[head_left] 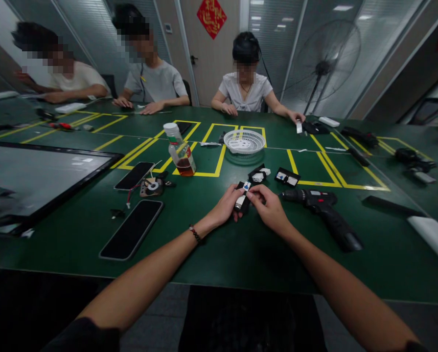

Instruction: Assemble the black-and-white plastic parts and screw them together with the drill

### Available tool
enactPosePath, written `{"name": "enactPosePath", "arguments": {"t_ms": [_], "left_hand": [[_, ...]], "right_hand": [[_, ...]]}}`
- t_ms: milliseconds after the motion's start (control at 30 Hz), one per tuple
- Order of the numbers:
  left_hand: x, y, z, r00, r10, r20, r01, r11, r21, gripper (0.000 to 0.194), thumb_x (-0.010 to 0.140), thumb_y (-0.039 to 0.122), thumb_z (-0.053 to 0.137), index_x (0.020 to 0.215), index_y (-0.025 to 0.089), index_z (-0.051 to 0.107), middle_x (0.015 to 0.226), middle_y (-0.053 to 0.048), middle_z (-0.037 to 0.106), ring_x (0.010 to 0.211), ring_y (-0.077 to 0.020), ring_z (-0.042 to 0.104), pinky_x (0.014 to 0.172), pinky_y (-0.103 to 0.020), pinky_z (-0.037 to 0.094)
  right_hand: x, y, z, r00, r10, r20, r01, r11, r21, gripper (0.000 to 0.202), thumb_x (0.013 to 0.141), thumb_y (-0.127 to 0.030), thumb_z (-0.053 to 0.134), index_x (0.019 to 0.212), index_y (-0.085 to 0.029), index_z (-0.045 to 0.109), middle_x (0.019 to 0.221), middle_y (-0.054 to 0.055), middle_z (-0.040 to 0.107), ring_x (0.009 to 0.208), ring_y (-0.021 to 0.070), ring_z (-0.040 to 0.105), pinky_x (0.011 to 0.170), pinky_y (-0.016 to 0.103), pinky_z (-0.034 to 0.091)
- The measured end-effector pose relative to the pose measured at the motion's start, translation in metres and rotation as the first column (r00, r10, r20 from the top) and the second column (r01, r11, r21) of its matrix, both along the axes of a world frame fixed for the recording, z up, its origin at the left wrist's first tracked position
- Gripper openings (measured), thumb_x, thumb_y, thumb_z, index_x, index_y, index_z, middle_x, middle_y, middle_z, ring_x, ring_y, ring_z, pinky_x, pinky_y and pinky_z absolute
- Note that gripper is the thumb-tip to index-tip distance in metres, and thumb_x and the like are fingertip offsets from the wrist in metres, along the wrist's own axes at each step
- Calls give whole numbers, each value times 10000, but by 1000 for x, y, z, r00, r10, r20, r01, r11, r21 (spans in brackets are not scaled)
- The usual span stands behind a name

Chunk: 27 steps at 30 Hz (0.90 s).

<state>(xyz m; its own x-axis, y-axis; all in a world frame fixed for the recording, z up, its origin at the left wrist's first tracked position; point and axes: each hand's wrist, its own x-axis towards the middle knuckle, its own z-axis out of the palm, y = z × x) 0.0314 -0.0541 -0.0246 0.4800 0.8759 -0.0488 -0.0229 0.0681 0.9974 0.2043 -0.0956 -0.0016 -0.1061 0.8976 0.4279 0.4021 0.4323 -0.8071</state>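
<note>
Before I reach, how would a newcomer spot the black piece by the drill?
On the green table, find the white basket, then the drill. The black piece lies just beyond the drill's tip. It's rightmost: a second lies left, a third is in the left hand.

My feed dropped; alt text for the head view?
The left hand holds a small black-and-white part over a green table, and the right hand touches it. Two similar pieces lie beyond; a cordless drill is to the right, a phone and a bottle to the left.
</note>
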Motion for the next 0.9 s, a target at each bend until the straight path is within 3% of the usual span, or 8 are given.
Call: {"name": "enactPosePath", "arguments": {"t_ms": [200, 333, 467, 633, 733, 900], "left_hand": [[-2, -1, 1, 999, -17, -31, 18, 1000, 17, 475, 953, 578, 448, 1222, 187, 451, 662, 8, 583, 490, -149, 604, 352, -190, 448], [-3, -2, 2, 998, -1, -58, 4, 999, 43, 484, 957, 582, 435, 1231, 184, 455, 668, 4, 588, 494, -138, 593, 364, -184, 446], [-4, -2, 2, 997, -6, -77, 9, 999, 41, 501, 960, 586, 412, 1255, 183, 452, 670, -2, 587, 509, -141, 594, 373, -181, 446], [-3, -3, 0, 997, 7, -71, -4, 999, 44, 475, 962, 547, 429, 1280, 195, 437, 694, -5, 593, 514, -131, 588, 375, -161, 426], [-2, -3, -1, 997, 19, -70, -15, 998, 57, 477, 960, 552, 427, 1292, 209, 428, 711, -3, 590, 530, -135, 590, 361, -154, 407], [-2, -2, 1, 998, 34, -53, -29, 996, 83, 489, 958, 555, 430, 1305, 211, 420, 716, -1, 587, 535, -133, 587, 364, -155, 405]], "right_hand": [[2, -2, 2, 991, -22, 133, 5, 993, 122, 188, 998, -302, 507, 905, -217, 647, 883, 53, 630, 846, 216, 600, 805, 349, 461], [2, -2, 3, 991, 1, 135, -20, 990, 142, 177, 995, -268, 493, 904, -218, 636, 910, 59, 625, 900, 223, 593, 858, 359, 441], [5, 2, -1, 999, 27, 42, -27, 1000, 0, 171, 962, -327, 559, 859, -227, 652, 818, 24, 613, 763, 197, 556, 729, 327, 423], [7, 8, -8, 957, 55, -286, -141, 947, -289, 213, 866, -437, 678, 881, -228, 645, 750, -8, 617, 670, 173, 546, 659, 306, 419], [6, 9, -9, 910, 31, -414, -177, 931, -319, 254, 803, -432, 745, 906, -221, 649, 839, 7, 647, 761, 179, 588, 748, 321, 455], [2, 8, -7, 888, -72, -454, -101, 933, -345, 334, 781, -443, 766, 999, -225, 638, 895, 9, 620, 798, 169, 569, 749, 300, 462]]}}
